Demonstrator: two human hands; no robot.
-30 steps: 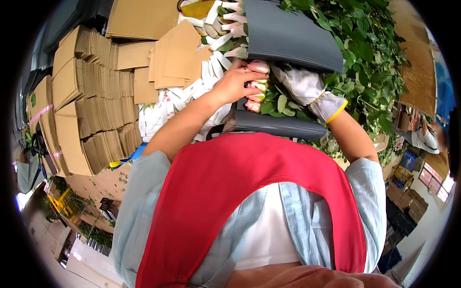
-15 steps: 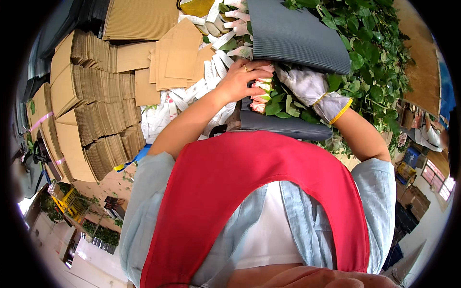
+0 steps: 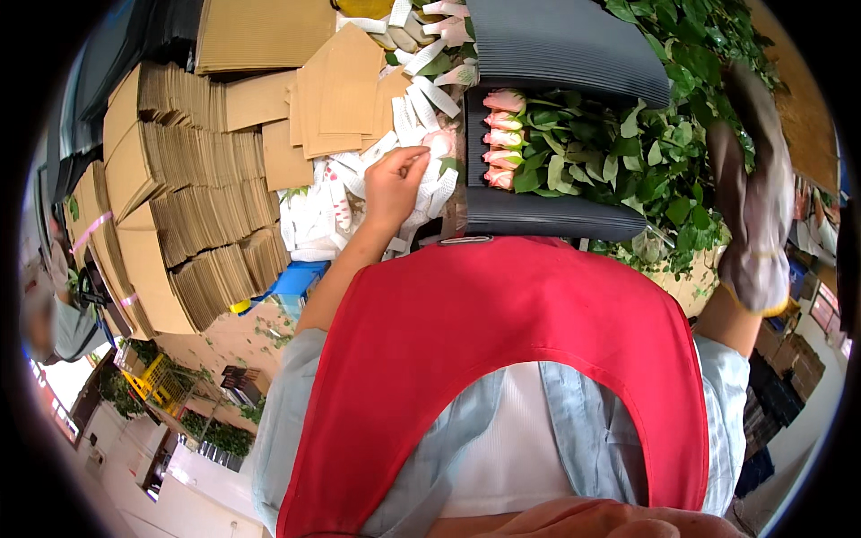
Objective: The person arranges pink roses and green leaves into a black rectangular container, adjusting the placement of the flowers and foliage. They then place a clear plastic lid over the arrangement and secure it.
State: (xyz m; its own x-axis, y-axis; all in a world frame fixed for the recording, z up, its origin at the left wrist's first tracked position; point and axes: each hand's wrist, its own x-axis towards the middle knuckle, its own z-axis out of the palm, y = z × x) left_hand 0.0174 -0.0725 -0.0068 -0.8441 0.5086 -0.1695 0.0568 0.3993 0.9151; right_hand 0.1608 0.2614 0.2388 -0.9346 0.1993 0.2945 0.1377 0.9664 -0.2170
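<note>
A row of several pink roses [image 3: 503,139] lies on dark grey corrugated sheet, their green leaves [image 3: 583,143] stretching rightward. Grey ribbed flaps flank them: a far flap [image 3: 565,54] and a near flap [image 3: 547,213]. My bare left hand [image 3: 395,186] is left of the roses, thumb and fingers pinched together beside a pale pink petal-like piece [image 3: 439,143]; whether they grip it is unclear. Over at the right, beyond the leaves, my right hand [image 3: 758,197] wears a whitish glove. Motion smears it, but its fingers look stretched and apart, with nothing visible in them.
White paper strips [image 3: 341,193] are heaped around my left hand. Loose cardboard pieces [image 3: 341,94] lie behind them, with tall cardboard stacks [image 3: 193,184] at the left. Foliage [image 3: 695,81] spreads along the right. A blue box [image 3: 298,282] sits near my left forearm.
Both hands have left the roses, which now show fully in a row. My left hand has moved left over the paper strips; my gloved right hand has swung far to the right.
</note>
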